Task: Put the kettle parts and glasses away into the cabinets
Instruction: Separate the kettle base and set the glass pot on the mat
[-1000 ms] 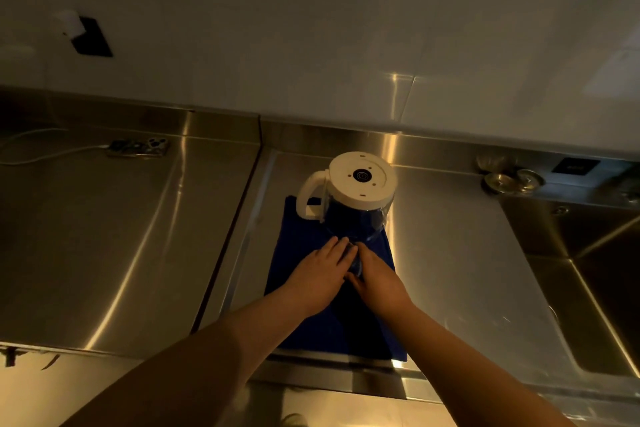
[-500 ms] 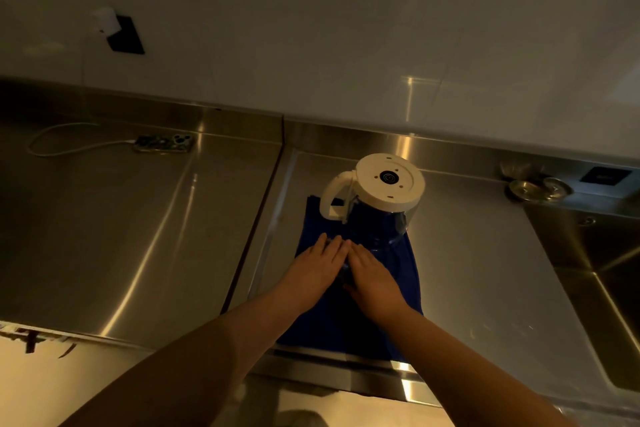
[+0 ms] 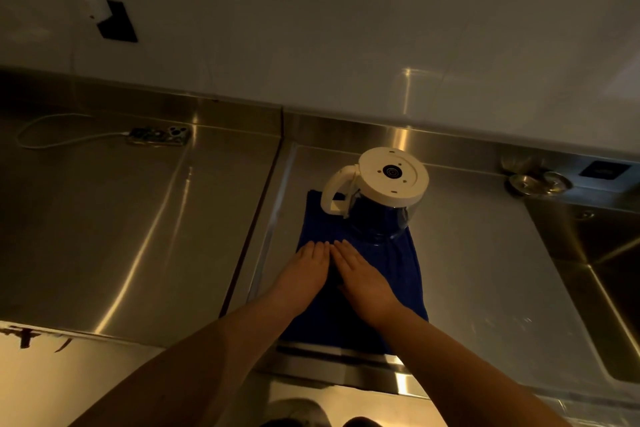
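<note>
A glass kettle jug [image 3: 377, 201] with a white base and white handle stands upside down at the far end of a dark blue cloth [image 3: 398, 267] on the steel counter. My left hand [image 3: 304, 270] and my right hand [image 3: 360, 274] lie flat, palms down, side by side on the cloth just in front of the jug, fingers together and pointing at it. Neither hand touches the jug or holds anything. A clear glass [image 3: 519, 163] seems to stand at the back right, dim and hard to make out.
A phone [image 3: 159, 136] on a white charging cable [image 3: 52, 142] lies at the back left of the steel counter [image 3: 121, 236]. A sink basin [image 3: 609, 274] opens on the right, with a round metal fitting [image 3: 540, 182] behind it. A wall socket [image 3: 116, 26] sits high on the left.
Both hands have drawn back from the jug's rim and flattened onto the cloth. The view has shifted, so the jug now appears further right.
</note>
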Demonstrator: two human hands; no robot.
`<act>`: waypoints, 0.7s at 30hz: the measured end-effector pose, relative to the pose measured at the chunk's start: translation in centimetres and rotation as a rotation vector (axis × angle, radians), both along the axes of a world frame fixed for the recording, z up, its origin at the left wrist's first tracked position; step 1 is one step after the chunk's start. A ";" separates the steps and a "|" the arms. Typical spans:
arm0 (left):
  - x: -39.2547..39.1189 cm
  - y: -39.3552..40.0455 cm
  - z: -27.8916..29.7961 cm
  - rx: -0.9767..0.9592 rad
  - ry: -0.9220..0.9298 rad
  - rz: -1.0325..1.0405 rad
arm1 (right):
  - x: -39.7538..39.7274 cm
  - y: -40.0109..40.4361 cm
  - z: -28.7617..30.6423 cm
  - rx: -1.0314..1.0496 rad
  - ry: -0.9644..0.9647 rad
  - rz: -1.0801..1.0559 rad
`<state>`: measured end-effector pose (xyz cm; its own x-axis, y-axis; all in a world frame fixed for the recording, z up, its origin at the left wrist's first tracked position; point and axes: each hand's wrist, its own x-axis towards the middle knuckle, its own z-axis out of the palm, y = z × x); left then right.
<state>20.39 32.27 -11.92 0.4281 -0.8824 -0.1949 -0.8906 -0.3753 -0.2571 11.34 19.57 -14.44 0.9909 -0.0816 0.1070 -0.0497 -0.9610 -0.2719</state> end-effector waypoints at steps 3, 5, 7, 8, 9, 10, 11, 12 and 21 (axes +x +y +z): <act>0.1 -0.1 0.3 -0.047 0.060 0.045 | -0.2 -0.3 0.0 -0.007 0.020 -0.028; 0.1 -0.4 0.4 -0.086 0.117 0.045 | -0.5 -0.5 0.1 0.013 0.020 -0.066; 0.0 -0.9 0.5 -0.113 0.168 0.036 | -0.7 -0.7 0.1 0.063 0.044 -0.100; -0.2 -1.2 0.4 -0.121 0.189 0.035 | -0.7 -0.7 0.1 0.103 0.053 -0.120; -0.3 -1.5 0.4 -0.116 0.203 0.037 | -0.5 -0.7 0.0 0.151 0.056 -0.142; -0.5 -1.7 0.3 -0.108 0.213 0.041 | -0.4 -0.6 0.0 0.203 0.052 -0.165; -0.6 -2.0 0.2 -0.103 0.214 0.045 | -0.2 -0.5 0.0 0.252 0.048 -0.188; -0.7 -2.2 0.1 -0.098 0.204 0.048 | 0.0 -0.4 -0.1 0.293 0.048 -0.209; -0.2 -1.9 -0.2 -0.172 0.227 0.087 | 0.5 -0.7 1.0 0.225 -0.048 -0.141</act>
<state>20.21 30.35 -12.13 0.4663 -0.8727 -0.1445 -0.8805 -0.4736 0.0188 11.88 18.91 -13.47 0.9622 -0.2458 0.1176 -0.1609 -0.8608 -0.4828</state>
